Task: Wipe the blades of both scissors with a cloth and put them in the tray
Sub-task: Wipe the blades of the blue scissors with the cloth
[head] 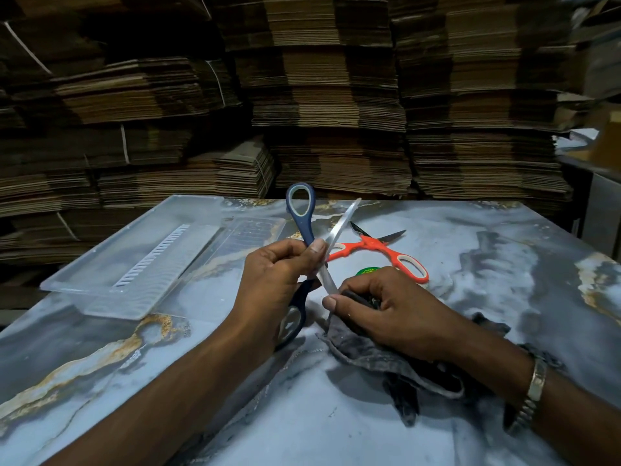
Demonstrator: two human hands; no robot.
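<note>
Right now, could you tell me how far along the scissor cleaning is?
Nothing is finished: the clear tray holds no scissors. In hand: the left hand holds the blue scissors open while the right hand presses the dark cloth to one blade. Left: the orange scissors lie on the table; whether wiped, I cannot tell. Then tray both.

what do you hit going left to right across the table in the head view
clear plastic tray → blue-handled scissors in the left hand → right hand on the dark cloth → wrist bracelet
</note>
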